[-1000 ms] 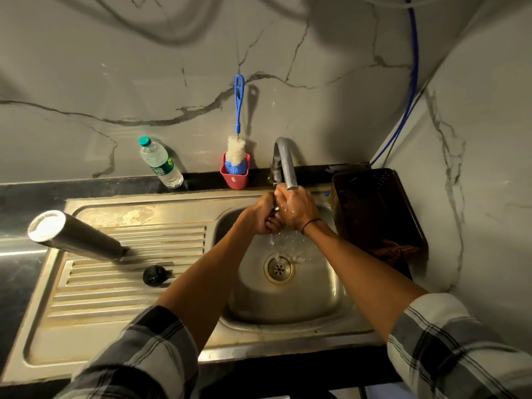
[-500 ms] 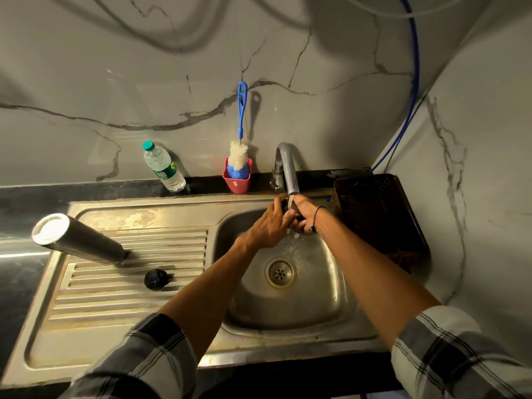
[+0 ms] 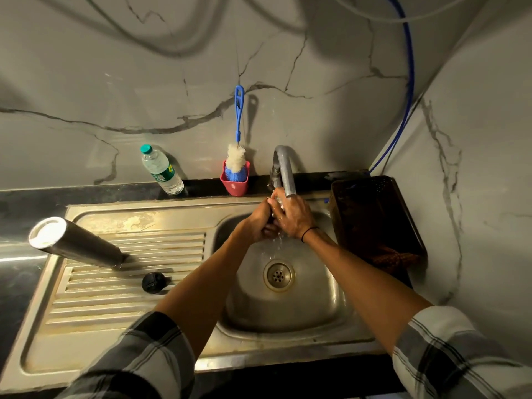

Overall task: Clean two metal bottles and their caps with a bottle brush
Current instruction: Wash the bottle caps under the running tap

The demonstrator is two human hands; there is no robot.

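My left hand (image 3: 260, 221) and my right hand (image 3: 293, 216) are pressed together under the running tap (image 3: 285, 171), over the sink bowl (image 3: 316, 300). A small dark thing, seemingly a bottle cap, shows between the palms and is mostly hidden. A metal bottle (image 3: 74, 244) stands mouth down on the drainboard (image 3: 115, 309) at the left. A black cap (image 3: 154, 282) lies beside it. The blue-handled bottle brush (image 3: 237, 145) stands in a red cup (image 3: 234, 184) against the wall.
A plastic water bottle (image 3: 161, 171) leans on the back ledge left of the red cup. A dark basket (image 3: 377, 220) sits right of the sink, in the corner. A blue hose (image 3: 408, 82) runs down the wall corner.
Both hands stayed under the tap, rubbing and shifting against each other in the water. My right hand turned from palm-side contact at the spout back over my left hand.
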